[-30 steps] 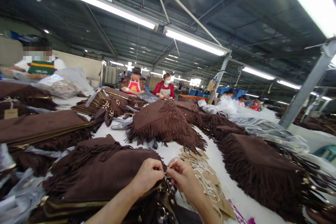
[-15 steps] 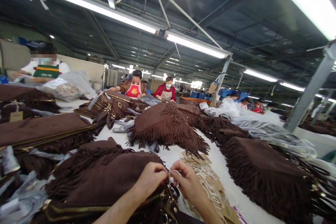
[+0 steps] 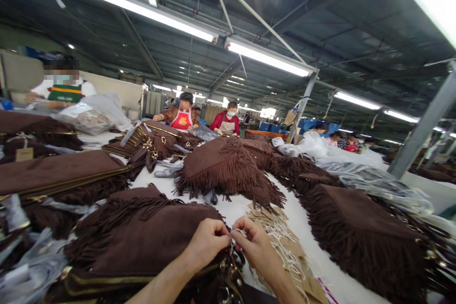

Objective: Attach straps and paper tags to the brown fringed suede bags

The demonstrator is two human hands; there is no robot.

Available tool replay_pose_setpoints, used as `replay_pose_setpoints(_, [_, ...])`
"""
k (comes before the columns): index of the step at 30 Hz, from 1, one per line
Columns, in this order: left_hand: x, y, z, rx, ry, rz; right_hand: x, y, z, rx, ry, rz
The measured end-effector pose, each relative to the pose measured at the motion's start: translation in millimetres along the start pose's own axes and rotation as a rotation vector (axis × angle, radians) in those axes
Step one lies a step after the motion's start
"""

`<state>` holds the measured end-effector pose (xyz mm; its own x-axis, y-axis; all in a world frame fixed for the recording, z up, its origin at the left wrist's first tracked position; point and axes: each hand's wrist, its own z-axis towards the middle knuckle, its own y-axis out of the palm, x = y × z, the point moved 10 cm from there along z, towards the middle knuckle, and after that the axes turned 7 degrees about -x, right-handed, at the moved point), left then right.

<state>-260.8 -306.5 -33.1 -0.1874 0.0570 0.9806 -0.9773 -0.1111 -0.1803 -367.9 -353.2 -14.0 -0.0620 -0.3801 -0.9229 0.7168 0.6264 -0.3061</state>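
My left hand (image 3: pixel 206 242) and my right hand (image 3: pixel 253 243) meet at the near right corner of a dark brown fringed bag (image 3: pixel 153 240). Both are closed in a pinch, fingertips almost touching. A thin white string (image 3: pixel 232 233) runs between them, gripped from either side. Just below my fingers hang the bag's gold-coloured clips and rings (image 3: pixel 225 266); how the string passes through them is hidden. Beside my right hand, brown paper tags (image 3: pixel 297 247) with white strings lie spread on the white table (image 3: pixel 228 206).
More brown fringed bags are stacked ahead (image 3: pixel 213 161), at the right (image 3: pixel 359 228) and at the left (image 3: pixel 60 171). Clear plastic (image 3: pixel 39 261) lies at the near left, and plastic-wrapped straps (image 3: pixel 377 185) at the right. Several co-workers (image 3: pixel 183 116) work across the table.
The view has shifted slightly. Both hands stay at the same corner of the bag, with only small finger movements around the white string.
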Motion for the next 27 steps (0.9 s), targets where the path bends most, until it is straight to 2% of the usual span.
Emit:
replay_pose_setpoints(9, [-5,-0.4,1,0.010,0.007,0.067,6,-1,2,0.012,-0.015,0.063])
replay_pose_setpoints(15, [8,-0.4,-4,0.038,0.057,0.239,17,3,1,-0.001,0.016,0.157])
replay_pose_setpoints(19, [11,0.0,-6,0.054,0.064,0.334,8,3,-1,0.002,0.007,0.061])
replay_pose_setpoints(23, [12,-1.7,-5,0.055,0.088,0.244,-5,1,-7,0.007,-0.045,-0.059])
replay_pose_setpoints(27, [6,0.6,-1,-0.011,0.046,-0.019,0,-1,-10,0.009,-0.032,-0.060])
